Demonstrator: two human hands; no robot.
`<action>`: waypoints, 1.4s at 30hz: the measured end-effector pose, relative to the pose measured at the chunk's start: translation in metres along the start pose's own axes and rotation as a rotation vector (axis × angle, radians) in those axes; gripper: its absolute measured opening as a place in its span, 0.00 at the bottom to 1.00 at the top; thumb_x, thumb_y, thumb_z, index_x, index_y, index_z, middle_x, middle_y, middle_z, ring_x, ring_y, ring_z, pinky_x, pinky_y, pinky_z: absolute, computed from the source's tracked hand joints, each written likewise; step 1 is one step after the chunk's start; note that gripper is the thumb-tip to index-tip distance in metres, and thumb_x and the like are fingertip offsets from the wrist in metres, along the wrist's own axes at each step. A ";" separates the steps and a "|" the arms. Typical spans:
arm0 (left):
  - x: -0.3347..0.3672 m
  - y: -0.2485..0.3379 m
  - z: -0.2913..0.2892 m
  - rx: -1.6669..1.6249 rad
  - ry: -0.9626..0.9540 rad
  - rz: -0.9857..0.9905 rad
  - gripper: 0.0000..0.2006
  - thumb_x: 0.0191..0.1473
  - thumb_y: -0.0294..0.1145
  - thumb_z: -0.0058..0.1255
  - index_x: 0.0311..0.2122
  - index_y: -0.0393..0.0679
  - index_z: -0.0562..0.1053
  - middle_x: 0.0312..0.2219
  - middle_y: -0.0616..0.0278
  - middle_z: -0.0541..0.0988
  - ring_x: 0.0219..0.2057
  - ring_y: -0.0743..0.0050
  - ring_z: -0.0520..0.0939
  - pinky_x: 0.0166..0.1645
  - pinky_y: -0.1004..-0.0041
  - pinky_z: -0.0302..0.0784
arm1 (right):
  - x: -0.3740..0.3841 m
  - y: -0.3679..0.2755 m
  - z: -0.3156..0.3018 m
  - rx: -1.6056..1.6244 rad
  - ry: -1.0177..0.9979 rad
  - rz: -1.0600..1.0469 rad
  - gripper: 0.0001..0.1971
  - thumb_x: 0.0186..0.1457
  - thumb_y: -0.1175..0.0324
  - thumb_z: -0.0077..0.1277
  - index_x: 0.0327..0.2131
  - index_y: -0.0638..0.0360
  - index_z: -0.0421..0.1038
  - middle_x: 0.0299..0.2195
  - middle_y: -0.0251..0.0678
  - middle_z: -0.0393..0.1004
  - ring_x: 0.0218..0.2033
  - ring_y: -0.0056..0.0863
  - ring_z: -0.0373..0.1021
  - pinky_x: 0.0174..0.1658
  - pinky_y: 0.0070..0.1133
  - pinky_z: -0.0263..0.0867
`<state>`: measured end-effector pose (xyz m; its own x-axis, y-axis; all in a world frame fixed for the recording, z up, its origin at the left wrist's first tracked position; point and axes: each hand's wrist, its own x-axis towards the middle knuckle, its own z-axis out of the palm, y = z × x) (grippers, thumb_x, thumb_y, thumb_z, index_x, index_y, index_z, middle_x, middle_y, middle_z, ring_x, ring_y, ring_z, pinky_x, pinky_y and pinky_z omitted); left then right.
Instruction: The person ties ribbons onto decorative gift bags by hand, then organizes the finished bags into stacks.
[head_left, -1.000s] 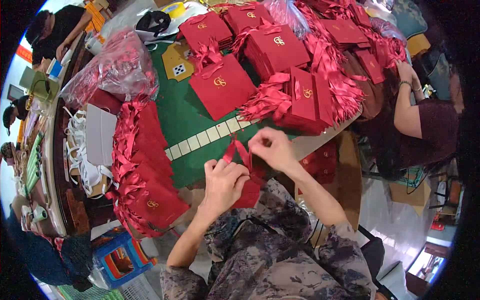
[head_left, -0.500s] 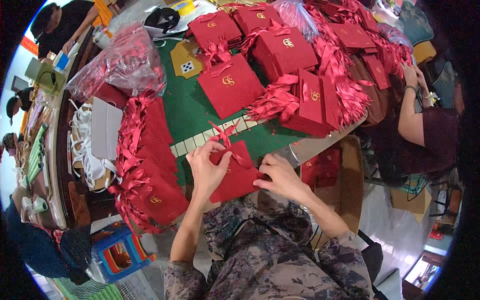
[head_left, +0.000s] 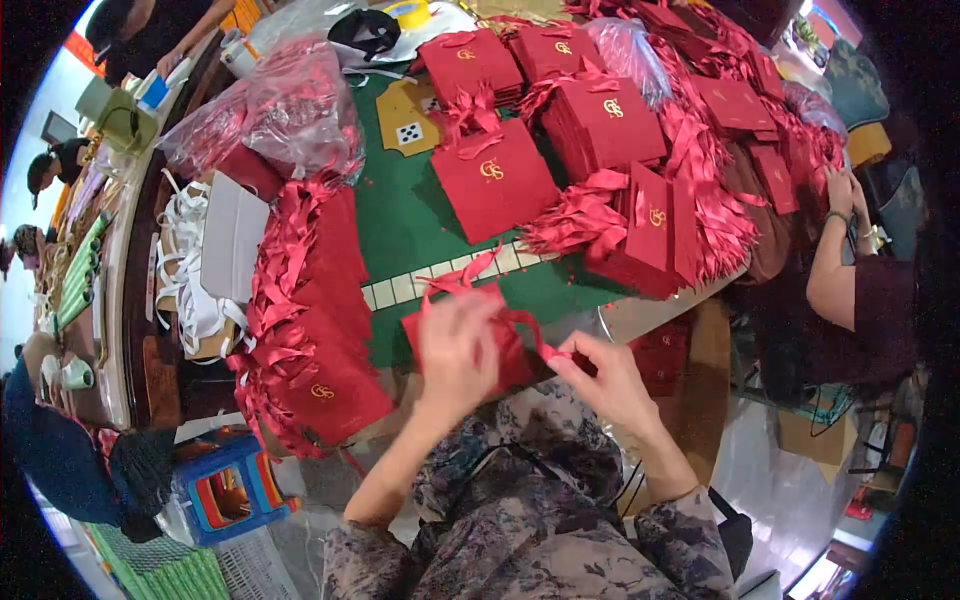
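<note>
A small red paper gift bag (head_left: 513, 362) lies at the table edge in front of me, with a ribbon bow at its top. My right hand (head_left: 608, 382) pinches the end of a red ribbon (head_left: 533, 326) and holds it out to the right of the bag. Over the bag's left part is my left hand (head_left: 457, 345); motion smears its fingers, so their hold cannot be made out. Just beyond the bag stand stacks of similar red bags (head_left: 495, 180), some with gold marks and ribbon handles.
A long row of red bags (head_left: 335, 385) lines the left side. Behind it are a plastic sack (head_left: 285, 110) of red ribbons and a white box (head_left: 235, 235) beside white straps. A blue stool (head_left: 225, 490) stands lower left. At right, a co-worker's arm (head_left: 835, 285) reaches toward more bags.
My right hand has moved from the bag's lower right edge up and right, and now draws a ribbon out. My left hand has shifted right across the bag. The view has shifted slightly.
</note>
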<state>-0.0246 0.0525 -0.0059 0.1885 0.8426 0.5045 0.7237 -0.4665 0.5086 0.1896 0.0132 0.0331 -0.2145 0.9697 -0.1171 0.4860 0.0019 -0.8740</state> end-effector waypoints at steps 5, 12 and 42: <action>-0.017 0.033 -0.005 -0.417 -0.271 -0.026 0.16 0.50 0.27 0.61 0.46 0.39 0.76 0.39 0.51 0.79 0.37 0.54 0.81 0.42 0.65 0.78 | 0.007 0.001 0.014 0.042 0.043 -0.200 0.06 0.60 0.70 0.50 0.37 0.64 0.70 0.29 0.45 0.73 0.29 0.47 0.71 0.34 0.30 0.67; -0.035 0.010 0.003 -0.488 -0.172 -0.133 0.08 0.53 0.26 0.59 0.40 0.40 0.79 0.31 0.56 0.79 0.27 0.62 0.80 0.33 0.70 0.78 | -0.001 -0.007 0.001 0.034 0.120 0.000 0.07 0.56 0.72 0.58 0.36 0.65 0.75 0.28 0.35 0.78 0.28 0.18 0.72 0.33 0.17 0.66; -0.022 -0.065 -0.030 0.127 -0.129 -0.299 0.14 0.45 0.26 0.61 0.41 0.43 0.76 0.37 0.56 0.75 0.40 0.53 0.73 0.43 0.60 0.70 | 0.062 -0.012 0.088 -0.064 0.051 -0.189 0.08 0.55 0.77 0.55 0.40 0.63 0.76 0.32 0.41 0.76 0.34 0.34 0.74 0.37 0.25 0.69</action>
<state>-0.0959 0.0559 -0.0288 0.0320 0.9678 0.2498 0.8348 -0.1633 0.5257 0.0957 0.0514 -0.0050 -0.2646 0.9617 0.0716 0.4941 0.1990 -0.8463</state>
